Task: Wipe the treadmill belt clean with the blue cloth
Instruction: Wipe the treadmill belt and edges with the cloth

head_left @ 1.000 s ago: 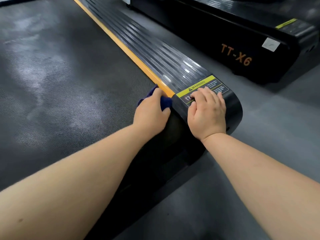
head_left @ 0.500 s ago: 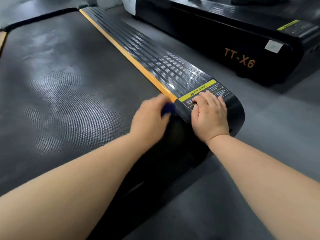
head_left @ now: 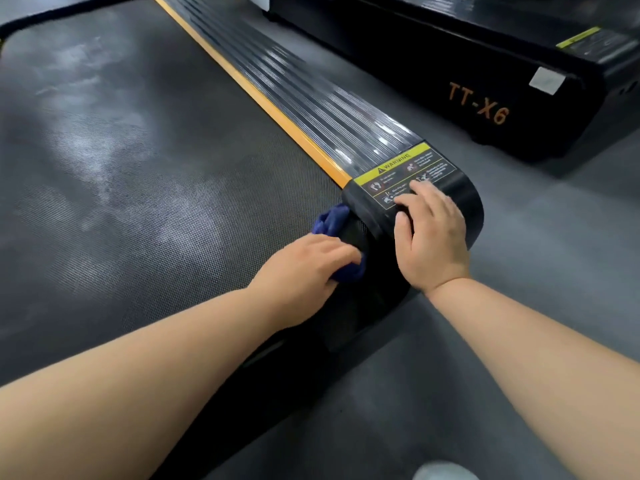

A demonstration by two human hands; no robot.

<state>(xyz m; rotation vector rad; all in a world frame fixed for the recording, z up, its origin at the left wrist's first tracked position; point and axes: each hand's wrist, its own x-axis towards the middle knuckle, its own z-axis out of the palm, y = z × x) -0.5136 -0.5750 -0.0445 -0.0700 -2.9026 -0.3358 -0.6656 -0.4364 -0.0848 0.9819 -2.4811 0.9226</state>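
The dark textured treadmill belt (head_left: 138,174) fills the left of the head view, with pale smudges on it. My left hand (head_left: 304,268) grips the crumpled blue cloth (head_left: 332,220) at the belt's near right corner, beside the black end cap. Part of the cloth pokes out beyond my fingers and part under them. My right hand (head_left: 429,233) rests flat on the end cap of the ribbed side rail (head_left: 311,109), its fingers over the yellow warning label (head_left: 398,164).
An orange strip (head_left: 263,102) runs between belt and side rail. A second black treadmill marked TT-X6 (head_left: 478,105) stands to the right across a strip of grey floor (head_left: 540,209). A pale shoe tip (head_left: 440,472) shows at the bottom edge.
My left hand has dragged the cloth back toward me along the belt's right edge, down to the rear corner. My right hand has stayed on the end cap.
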